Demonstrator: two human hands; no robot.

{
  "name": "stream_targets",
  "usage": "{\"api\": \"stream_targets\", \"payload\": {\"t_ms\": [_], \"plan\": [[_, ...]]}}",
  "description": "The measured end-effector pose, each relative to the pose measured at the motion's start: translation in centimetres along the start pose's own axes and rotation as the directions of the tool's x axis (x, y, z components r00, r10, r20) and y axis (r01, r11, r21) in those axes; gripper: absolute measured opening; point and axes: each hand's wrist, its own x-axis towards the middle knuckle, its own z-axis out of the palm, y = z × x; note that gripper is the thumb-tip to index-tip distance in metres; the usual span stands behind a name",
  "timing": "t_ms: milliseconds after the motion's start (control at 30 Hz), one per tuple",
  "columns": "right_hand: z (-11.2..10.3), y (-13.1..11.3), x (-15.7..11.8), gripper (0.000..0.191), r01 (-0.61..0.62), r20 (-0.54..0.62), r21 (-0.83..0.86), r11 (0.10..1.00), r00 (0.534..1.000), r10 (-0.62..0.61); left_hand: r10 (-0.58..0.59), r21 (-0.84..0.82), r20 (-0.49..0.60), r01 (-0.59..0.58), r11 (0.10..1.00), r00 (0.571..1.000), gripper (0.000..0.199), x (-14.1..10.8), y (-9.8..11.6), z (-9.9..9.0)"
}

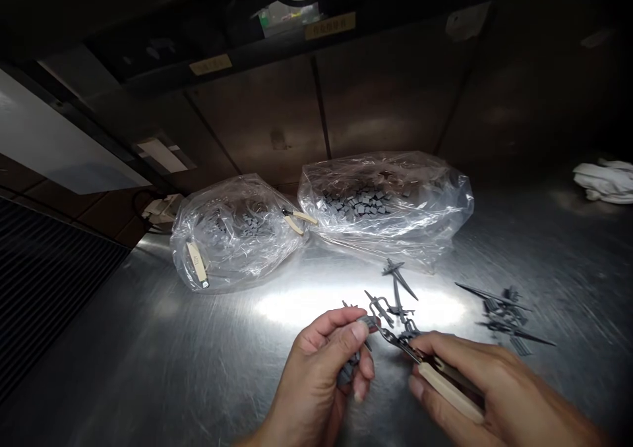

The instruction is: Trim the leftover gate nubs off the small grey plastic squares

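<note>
Between thumb and index finger, my left hand (329, 358) pinches a small grey plastic part (366, 322) joined to a thin branching sprue (380, 310). More grey pieces (347, 372) show under its curled fingers. My right hand (487, 381) is wrapped round cream-handled nippers (448, 389), whose metal tips touch or nearly touch the grey part beside my left fingertips. Behind the nippers, further grey sprues (397, 289) lie on the metal table. Another cluster of dark grey sprues (509, 315) lies to the right.
Two clear plastic bags hold small grey pieces, one at the left (237, 256), one at centre (420, 229). A second pair of nippers (299, 221) lies between them, a cream-coloured tool (196, 262) on the left bag. White cloth (606, 182) sits far right on the metal table (163, 355).
</note>
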Motion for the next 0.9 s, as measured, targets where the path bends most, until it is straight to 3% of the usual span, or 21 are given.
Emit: {"api": "stream_targets", "payload": {"t_ms": [333, 533, 900], "plan": [[-0.1, 1.1, -0.5, 0.017, 0.146, -0.023, -0.132, 0.980, 0.988, -0.150, -0.004, 0.037, -0.018, 0.005, 0.999, 1.000, 0.044, -0.1, 0.0, 0.2], [-0.4, 0.8, -0.1, 0.015, 0.154, 0.030, -0.159, 0.975, 0.988, -0.151, 0.000, 0.054, -0.028, 0.001, 0.999, 1.000, 0.044, 0.1, -0.1, 0.0], [-0.3, -0.1, 0.1, 0.013, 0.123, 0.024, -0.149, 0.981, 0.992, -0.121, 0.026, 0.096, -0.038, -0.022, 0.995, 0.999, 0.039, 0.0, -0.5, -0.3]]}}
